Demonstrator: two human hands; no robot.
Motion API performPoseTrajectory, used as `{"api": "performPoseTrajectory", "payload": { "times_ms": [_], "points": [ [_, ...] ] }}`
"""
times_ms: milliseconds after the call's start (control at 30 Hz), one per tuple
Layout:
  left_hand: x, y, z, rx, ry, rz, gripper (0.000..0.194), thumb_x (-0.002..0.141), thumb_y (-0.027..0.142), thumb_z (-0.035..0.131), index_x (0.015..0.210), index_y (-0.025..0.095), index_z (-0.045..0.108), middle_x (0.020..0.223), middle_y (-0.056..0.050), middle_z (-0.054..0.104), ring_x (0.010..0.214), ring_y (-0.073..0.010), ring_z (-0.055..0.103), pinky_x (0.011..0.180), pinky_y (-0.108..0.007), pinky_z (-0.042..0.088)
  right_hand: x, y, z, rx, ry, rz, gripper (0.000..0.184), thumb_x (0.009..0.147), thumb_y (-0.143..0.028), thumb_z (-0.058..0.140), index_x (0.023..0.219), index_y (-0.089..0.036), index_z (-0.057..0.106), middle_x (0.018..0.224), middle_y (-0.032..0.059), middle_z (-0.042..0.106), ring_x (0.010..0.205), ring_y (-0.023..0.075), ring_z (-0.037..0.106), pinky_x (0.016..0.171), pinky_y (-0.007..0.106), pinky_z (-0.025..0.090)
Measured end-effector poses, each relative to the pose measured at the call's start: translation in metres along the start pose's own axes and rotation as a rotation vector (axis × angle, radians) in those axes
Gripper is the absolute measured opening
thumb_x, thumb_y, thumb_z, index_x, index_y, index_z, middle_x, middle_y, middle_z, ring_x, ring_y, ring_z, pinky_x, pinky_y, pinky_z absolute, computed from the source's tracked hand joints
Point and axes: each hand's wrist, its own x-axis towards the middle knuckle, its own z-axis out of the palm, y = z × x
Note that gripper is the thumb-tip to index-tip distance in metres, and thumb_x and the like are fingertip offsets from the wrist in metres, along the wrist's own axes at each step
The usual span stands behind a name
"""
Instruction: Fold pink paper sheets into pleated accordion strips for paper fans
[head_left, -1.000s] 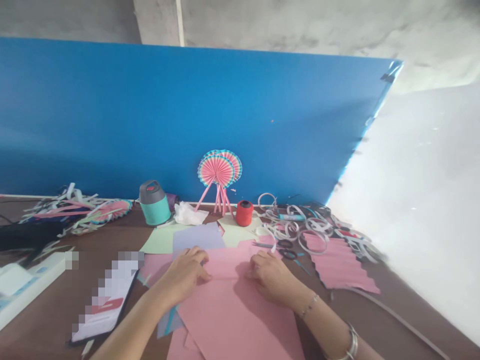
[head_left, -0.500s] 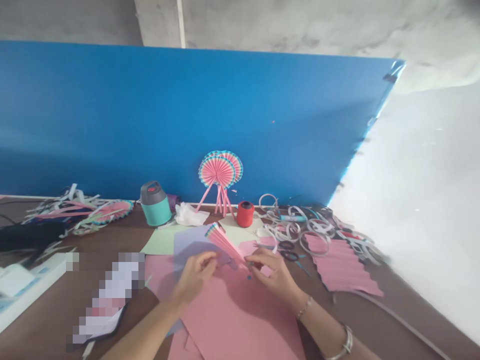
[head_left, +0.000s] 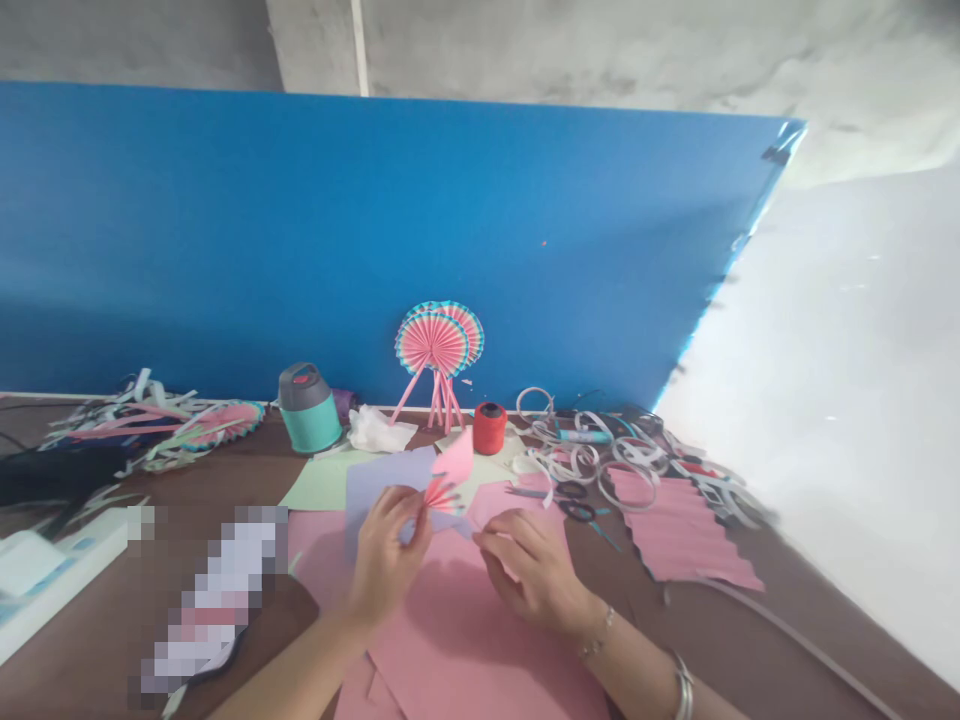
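My left hand (head_left: 391, 545) pinches a small pleated paper fan (head_left: 444, 492), pink with a multicoloured edge. The fan stands up from the fingertips, partly spread, with a flat pink flap at its top. To its right, my right hand (head_left: 534, 575) has thumb and fingers pressed together near the lower end of the fan. Whatever is between those fingertips is too small to make out. Beneath both hands lie pink paper sheets (head_left: 480, 640), with a lavender sheet (head_left: 367, 490) behind them.
Finished round fans (head_left: 435, 342) stand against the blue panel. Nearby are a red thread spool (head_left: 490, 428) and a teal-and-grey container (head_left: 309, 410). Scissors (head_left: 576, 508), curled paper strips (head_left: 574, 462) and a creased pink sheet (head_left: 679, 525) lie right. A phone-like object (head_left: 214, 610) lies left.
The pleated paper has passed from my right fingers into my left hand and now stands more upright, partly spread. My right hand has drawn slightly left and down.
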Motion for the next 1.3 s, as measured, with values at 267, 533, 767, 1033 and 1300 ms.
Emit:
{"api": "performPoseTrajectory", "payload": {
  "times_ms": [267,533,767,1033,1300],
  "points": [
    [-0.005,0.004,0.001,0.410,-0.338,0.388,0.036,0.089,0.009,0.041,0.116,0.024,0.059,0.091,-0.005,0.058,0.090,-0.0212,0.050,0.084,-0.037,0.038,0.004,-0.005,0.000,-0.223,-0.052,0.090,0.028,0.089,-0.022,0.048,0.115,-0.021,0.057,0.113,0.0102,0.061,0.113,0.0260,0.047,0.099,0.044,0.027],
    [-0.008,0.001,0.004,0.459,-0.631,0.193,0.025,0.086,0.005,0.041,0.091,0.018,0.061,0.091,-0.005,0.059,0.089,-0.0215,0.052,0.078,-0.035,0.040,-0.004,0.018,0.011,-0.164,-0.476,0.198,0.017,0.089,-0.017,0.048,0.078,-0.018,0.061,0.083,0.0047,0.062,0.080,0.0178,0.051,0.072,0.032,0.031],
    [-0.003,-0.001,-0.007,0.324,-0.668,0.068,0.025,0.087,0.010,0.042,0.085,0.021,0.064,0.089,-0.003,0.063,0.090,-0.0191,0.057,0.079,-0.031,0.042,-0.006,0.021,0.005,0.036,-0.533,0.333,0.019,0.083,-0.010,0.050,0.093,-0.018,0.065,0.089,0.0061,0.064,0.087,0.0193,0.057,0.076,0.030,0.037],
    [0.004,0.001,-0.017,0.168,-0.688,-0.105,0.018,0.084,0.016,0.047,0.083,0.022,0.064,0.092,-0.001,0.068,0.093,-0.0184,0.061,0.080,-0.027,0.044,-0.006,0.027,0.003,0.271,-0.417,0.469,0.015,0.075,-0.008,0.051,0.068,-0.017,0.060,0.069,0.0016,0.062,0.066,0.0139,0.053,0.062,0.024,0.040],
    [0.004,-0.006,-0.017,0.198,-0.692,-0.069,0.023,0.090,0.020,0.039,0.092,0.022,0.063,0.100,-0.003,0.066,0.097,-0.0185,0.059,0.085,-0.030,0.043,-0.010,0.034,0.006,0.315,-0.352,0.507,0.013,0.083,-0.016,0.051,0.083,-0.017,0.064,0.079,0.0044,0.065,0.071,0.0152,0.056,0.065,0.026,0.042]
  ]
}}
